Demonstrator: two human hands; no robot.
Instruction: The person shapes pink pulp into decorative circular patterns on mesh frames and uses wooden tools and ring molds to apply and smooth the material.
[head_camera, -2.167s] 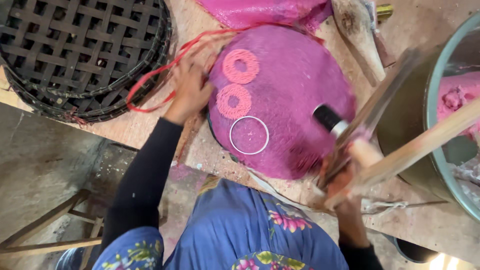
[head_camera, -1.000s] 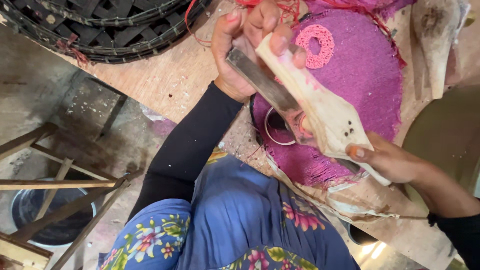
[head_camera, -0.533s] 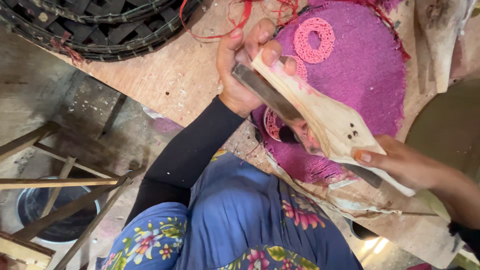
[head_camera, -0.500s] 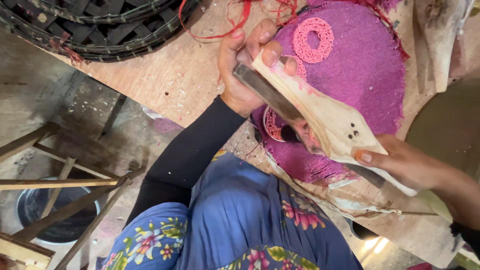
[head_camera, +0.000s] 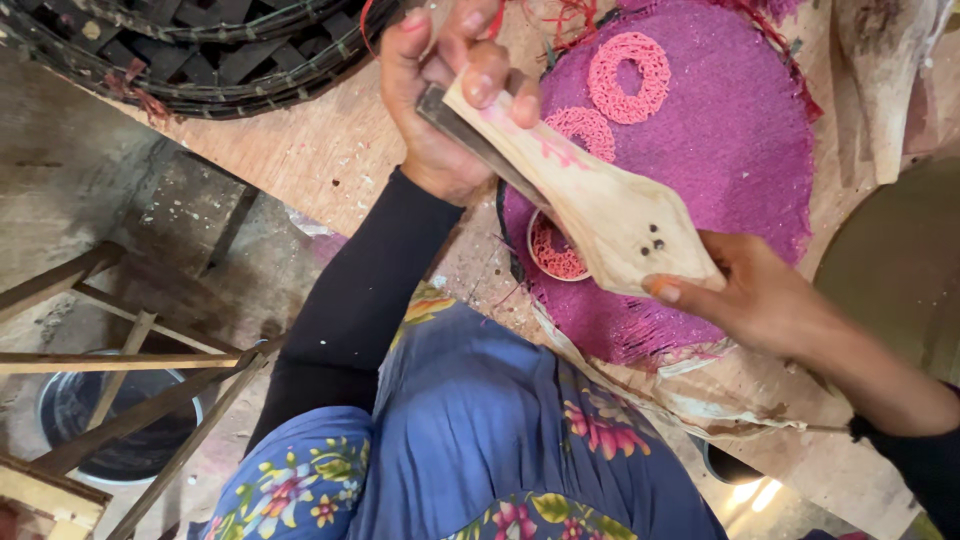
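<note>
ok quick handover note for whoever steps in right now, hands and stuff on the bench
Left hand: grips the far end of the pale wooden paddle with a dark metal blade.
Right hand: holds the paddle's wide end.
Paddle is above the round magenta fibre mat.
Done: two pink fibre rings lie on the mat.
Left: a small white ring holding pink fibre, partly hidden under the paddle.

Wooden worktable; stained concrete floor — timber frame below
</note>
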